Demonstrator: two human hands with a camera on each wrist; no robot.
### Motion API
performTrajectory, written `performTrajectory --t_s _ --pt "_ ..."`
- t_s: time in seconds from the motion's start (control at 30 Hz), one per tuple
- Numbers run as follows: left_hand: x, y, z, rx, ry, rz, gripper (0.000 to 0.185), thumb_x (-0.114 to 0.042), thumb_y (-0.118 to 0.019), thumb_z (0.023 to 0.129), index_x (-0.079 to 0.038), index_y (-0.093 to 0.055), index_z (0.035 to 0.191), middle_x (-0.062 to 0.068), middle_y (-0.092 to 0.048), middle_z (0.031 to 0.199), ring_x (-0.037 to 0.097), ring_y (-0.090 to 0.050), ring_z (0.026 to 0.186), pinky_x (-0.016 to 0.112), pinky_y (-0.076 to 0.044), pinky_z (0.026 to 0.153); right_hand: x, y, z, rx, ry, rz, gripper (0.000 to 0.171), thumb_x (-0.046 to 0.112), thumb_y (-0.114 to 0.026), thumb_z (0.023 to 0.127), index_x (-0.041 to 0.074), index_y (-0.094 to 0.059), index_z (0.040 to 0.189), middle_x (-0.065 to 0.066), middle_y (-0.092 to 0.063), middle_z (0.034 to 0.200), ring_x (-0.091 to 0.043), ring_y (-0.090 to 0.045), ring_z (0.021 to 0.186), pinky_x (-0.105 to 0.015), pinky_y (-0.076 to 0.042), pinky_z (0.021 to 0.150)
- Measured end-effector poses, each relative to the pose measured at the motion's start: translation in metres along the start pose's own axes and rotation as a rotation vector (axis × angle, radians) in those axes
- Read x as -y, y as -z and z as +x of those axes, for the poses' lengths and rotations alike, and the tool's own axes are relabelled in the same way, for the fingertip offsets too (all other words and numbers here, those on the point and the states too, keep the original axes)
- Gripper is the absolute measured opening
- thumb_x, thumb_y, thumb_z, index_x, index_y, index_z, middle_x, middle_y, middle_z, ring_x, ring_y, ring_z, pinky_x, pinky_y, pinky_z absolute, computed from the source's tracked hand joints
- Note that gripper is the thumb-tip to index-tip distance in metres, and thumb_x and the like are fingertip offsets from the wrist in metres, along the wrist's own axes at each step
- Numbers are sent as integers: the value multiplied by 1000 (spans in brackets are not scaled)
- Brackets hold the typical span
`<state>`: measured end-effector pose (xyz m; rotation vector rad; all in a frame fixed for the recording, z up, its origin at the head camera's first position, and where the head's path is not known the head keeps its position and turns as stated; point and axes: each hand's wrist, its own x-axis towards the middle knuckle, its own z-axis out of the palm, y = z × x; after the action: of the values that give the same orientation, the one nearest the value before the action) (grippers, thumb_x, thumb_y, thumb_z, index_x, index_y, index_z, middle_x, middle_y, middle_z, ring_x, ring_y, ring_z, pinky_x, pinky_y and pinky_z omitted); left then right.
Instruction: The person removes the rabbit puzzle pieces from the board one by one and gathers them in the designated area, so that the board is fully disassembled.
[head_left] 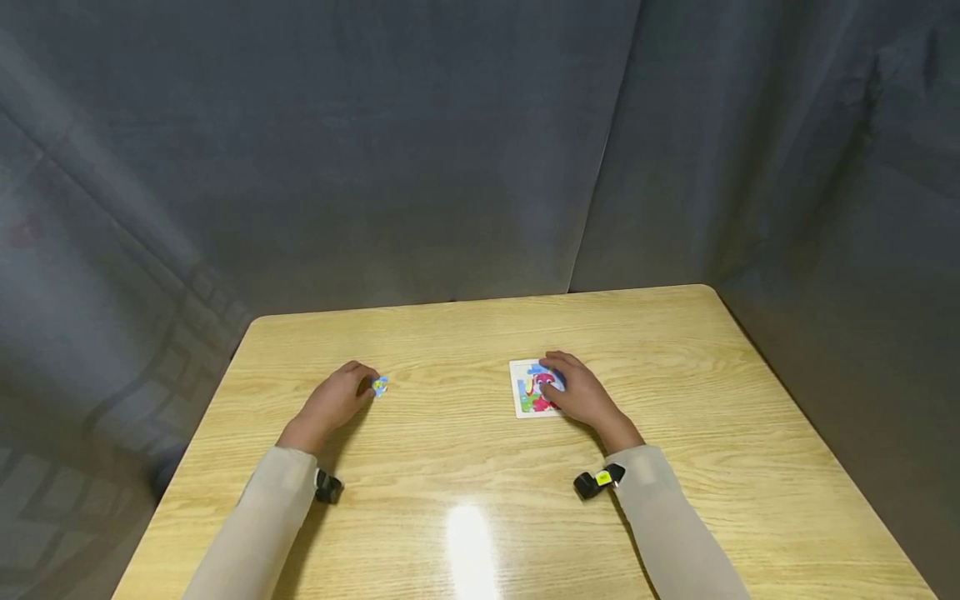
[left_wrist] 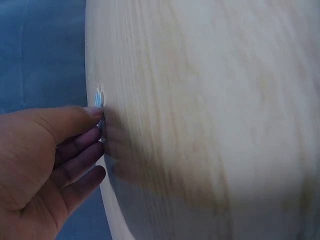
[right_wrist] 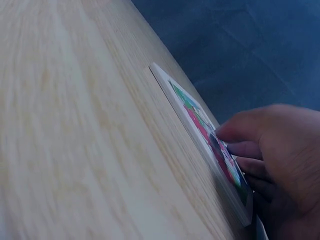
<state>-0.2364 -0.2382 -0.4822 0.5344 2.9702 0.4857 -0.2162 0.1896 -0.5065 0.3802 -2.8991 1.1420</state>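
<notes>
My left hand (head_left: 337, 397) is at the left of the table, pinching a small blue and yellow jigsaw piece (head_left: 380, 386) between thumb and fingers. Seen edge-on in the left wrist view, the piece (left_wrist: 98, 98) stands out past the thumb tip. My right hand (head_left: 581, 395) rests over the right side of a square, white-bordered picture puzzle (head_left: 523, 398) that lies flat. On it is a red cartoon figure among blue and green. The thumb (right_wrist: 227, 131) touches the picture's face, the fingers spread apart from it toward the far edge. Hand and fingers hide the puzzle's right part.
Both hands work over a light wood-grain table (head_left: 450, 450) with rounded far corners. Dark grey curtains (head_left: 420, 167) hang behind it and along both sides. A black wrist device (head_left: 598, 481) sits at the right cuff, another (head_left: 327, 487) at the left.
</notes>
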Motion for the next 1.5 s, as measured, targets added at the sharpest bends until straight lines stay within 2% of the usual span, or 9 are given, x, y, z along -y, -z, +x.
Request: performTrajectory --t_s 0.23,0.47,0.77,0.93,1.13,1.3,1.5 --pt "2 5 -1 57 49 -173 38 -28 -57 100 -4 -59 129 18 -53 131 35 -55 115 52 -47 94 -3 -1 1 -3 14 -11 52 22 -66 90 3 -54 137 -16 -43 147 -37 -35 138 -54 -29 111" --pt "-10 1 3 4 42 -224 43 -29 -53 102 -1 -55 134 19 -51 133 37 -54 116 55 -45 97 -7 -2 0 -5 29 -19 53 23 -66 90 3 -53 137 -15 -43 147 -37 -35 138 -54 -30 110" --pt "-56 -5 21 -74 40 -298 48 -32 -53 101 -6 -49 141 16 -43 143 38 -47 127 56 -42 100 -10 -2 -1 -14 31 4 54 25 -67 89 4 -54 137 -16 -43 147 -37 -36 137 -54 -31 110" --pt "-86 -11 33 -111 8 -349 50 -34 -53 101 -10 -46 144 11 -42 145 35 -44 130 53 -41 103 -11 -3 -1 -19 33 29 54 25 -67 89 5 -54 138 -15 -42 147 -36 -36 137 -53 -31 110" --pt "-121 -27 47 -108 -38 -356 50 -36 -56 99 -14 -47 144 6 -43 144 29 -44 131 48 -41 104 -12 -2 -2 -44 47 49 50 23 -68 90 5 -56 135 -15 -44 145 -36 -38 135 -53 -32 110" --pt "-151 -39 58 -68 -93 -354 50 -34 -57 99 -14 -47 144 5 -44 144 27 -44 131 44 -41 105 -13 3 -4 -106 45 57 46 20 -69 90 5 -58 133 -14 -47 142 -36 -40 134 -53 -32 109" --pt "-177 -47 72 -55 -128 -367 51 -36 -58 98 -16 -47 144 5 -44 145 25 -44 132 41 -41 106 -18 5 -3 -83 11 24 51 22 -67 91 4 -55 137 -14 -45 144 -36 -38 135 -54 -31 109"
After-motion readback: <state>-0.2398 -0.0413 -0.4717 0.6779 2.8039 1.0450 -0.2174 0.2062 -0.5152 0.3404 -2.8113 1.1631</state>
